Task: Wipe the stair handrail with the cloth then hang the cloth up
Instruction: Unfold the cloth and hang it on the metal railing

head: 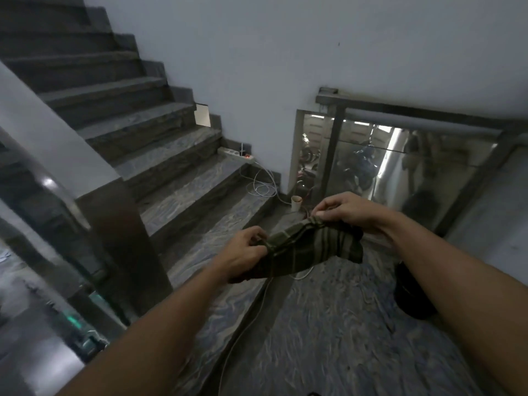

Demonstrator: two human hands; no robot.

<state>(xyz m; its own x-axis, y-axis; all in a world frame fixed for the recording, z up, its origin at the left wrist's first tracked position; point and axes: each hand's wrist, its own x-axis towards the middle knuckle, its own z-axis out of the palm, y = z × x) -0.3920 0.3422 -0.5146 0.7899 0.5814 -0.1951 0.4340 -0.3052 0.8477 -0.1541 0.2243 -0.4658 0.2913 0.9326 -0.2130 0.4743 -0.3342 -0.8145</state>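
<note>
Olive-green striped fabric cloth (314,247) stretched between both hands: left hand (243,252) pinches near edge, right hand (348,210) pinches far edge; no legible writing.

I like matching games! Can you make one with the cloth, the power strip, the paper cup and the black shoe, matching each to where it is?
Things:
1. cloth
2. power strip
3. paper cup
4. black shoe

Places:
A. on a stair step by the wall
B. on the landing floor, under the right forearm
C. held between both hands
D. on the floor by the glass panel

Pairs: 1-C, 2-A, 3-D, 4-B
</note>
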